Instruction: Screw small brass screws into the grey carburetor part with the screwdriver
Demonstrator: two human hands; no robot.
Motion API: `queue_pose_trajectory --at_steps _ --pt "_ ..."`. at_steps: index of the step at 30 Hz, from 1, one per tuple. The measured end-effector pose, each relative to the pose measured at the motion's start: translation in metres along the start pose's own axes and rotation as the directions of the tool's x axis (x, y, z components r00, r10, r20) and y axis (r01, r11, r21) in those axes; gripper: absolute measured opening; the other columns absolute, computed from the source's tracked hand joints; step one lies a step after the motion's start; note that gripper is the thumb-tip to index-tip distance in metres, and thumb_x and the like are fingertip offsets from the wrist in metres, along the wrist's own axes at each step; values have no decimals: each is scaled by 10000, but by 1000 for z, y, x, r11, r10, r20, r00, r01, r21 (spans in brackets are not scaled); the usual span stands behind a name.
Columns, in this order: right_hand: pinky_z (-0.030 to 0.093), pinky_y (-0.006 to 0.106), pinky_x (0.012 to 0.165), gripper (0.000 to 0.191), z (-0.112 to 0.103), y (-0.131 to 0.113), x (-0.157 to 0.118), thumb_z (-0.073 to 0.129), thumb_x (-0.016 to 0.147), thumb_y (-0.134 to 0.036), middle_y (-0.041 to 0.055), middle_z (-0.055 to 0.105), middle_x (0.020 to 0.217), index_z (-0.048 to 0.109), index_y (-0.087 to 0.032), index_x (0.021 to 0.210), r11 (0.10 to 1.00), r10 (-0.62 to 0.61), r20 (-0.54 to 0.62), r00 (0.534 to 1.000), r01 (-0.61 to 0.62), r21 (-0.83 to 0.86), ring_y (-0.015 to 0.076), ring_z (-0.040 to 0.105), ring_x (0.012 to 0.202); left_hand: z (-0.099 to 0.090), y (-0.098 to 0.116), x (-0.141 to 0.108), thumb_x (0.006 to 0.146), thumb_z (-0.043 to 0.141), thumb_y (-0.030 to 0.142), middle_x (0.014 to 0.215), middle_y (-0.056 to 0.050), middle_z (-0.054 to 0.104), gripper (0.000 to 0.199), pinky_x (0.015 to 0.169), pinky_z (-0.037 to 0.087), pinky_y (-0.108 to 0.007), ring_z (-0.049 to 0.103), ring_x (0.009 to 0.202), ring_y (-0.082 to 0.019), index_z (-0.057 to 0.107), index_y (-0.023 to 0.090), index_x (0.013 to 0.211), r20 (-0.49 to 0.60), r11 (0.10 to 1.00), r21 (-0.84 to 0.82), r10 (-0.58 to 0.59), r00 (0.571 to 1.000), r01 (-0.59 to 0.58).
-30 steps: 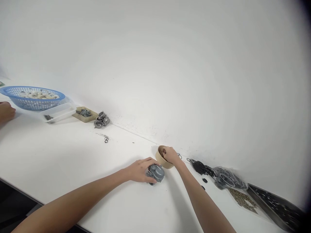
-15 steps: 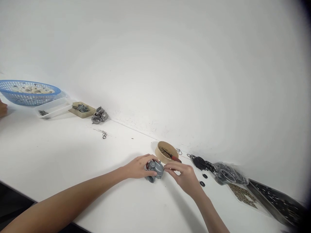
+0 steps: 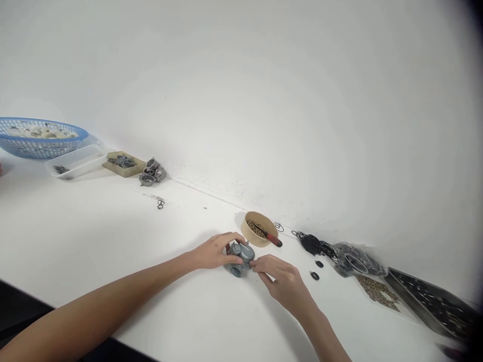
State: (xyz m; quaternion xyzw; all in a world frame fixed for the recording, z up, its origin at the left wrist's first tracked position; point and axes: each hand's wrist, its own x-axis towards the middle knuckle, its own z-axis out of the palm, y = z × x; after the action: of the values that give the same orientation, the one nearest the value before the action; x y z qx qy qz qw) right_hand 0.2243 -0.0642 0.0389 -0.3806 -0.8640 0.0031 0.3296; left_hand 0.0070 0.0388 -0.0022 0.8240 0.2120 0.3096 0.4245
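Observation:
A grey metal part [image 3: 246, 252] with a round opening at its lower end rests on the white table. My left hand [image 3: 216, 251] grips its left side, thumb in front and fingers behind. At its right side, the fingertips of my right hand [image 3: 281, 278] are pinched together against the part's edge; whatever they hold is too small to make out. Just behind sits a round beige bowl [image 3: 249, 238] of small brass pieces, with a red-handled tool [image 3: 273, 240] leaning in it.
Black rings [image 3: 314, 244], a plastic bag of parts [image 3: 360, 262], brass pieces [image 3: 377, 291] and a dark metal tray [image 3: 415, 314] lie right. Farther left are metal parts [image 3: 152, 172], a beige tray [image 3: 141, 168], a clear tray [image 3: 81, 165] and a blue basket [image 3: 41, 148].
The grey part has tilted, showing more of its round opening. My right fingertips have moved down and left along its right side. The other person's hand at the far left has mostly left view.

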Motion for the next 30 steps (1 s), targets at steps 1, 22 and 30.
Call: queue_pose_trajectory --at_steps 1,22,30 --pt "589 275 680 281 0 0 0 490 892 -7 35 731 896 676 -218 902 1000 -22 -2 1000 22 -22 161 693 870 0 0 0 825 674 454 1024 -8 630 434 700 430 -254 550 788 -137 571 260 1200 -1 1000 -1 2 1000 -2" --pt "490 278 531 344 -7 55 2 624 852 -434 98 683 1121 677 -246 1136 674 314 -381 870 -487 -556 220 684 790 16 17 -6 689 764 496 1262 -42 537 672 897 488 -413 598 1023 -246 472 320 1268 -77 972 228 -33 996 49" --pt "510 325 677 225 -23 91 25 525 895 -347 47 746 836 707 -219 934 745 479 -234 846 -533 -401 209 680 686 4 17 -6 675 721 271 1422 -68 418 638 1019 425 -448 514 1197 -294 521 324 1279 -17 905 411 128 992 -110"
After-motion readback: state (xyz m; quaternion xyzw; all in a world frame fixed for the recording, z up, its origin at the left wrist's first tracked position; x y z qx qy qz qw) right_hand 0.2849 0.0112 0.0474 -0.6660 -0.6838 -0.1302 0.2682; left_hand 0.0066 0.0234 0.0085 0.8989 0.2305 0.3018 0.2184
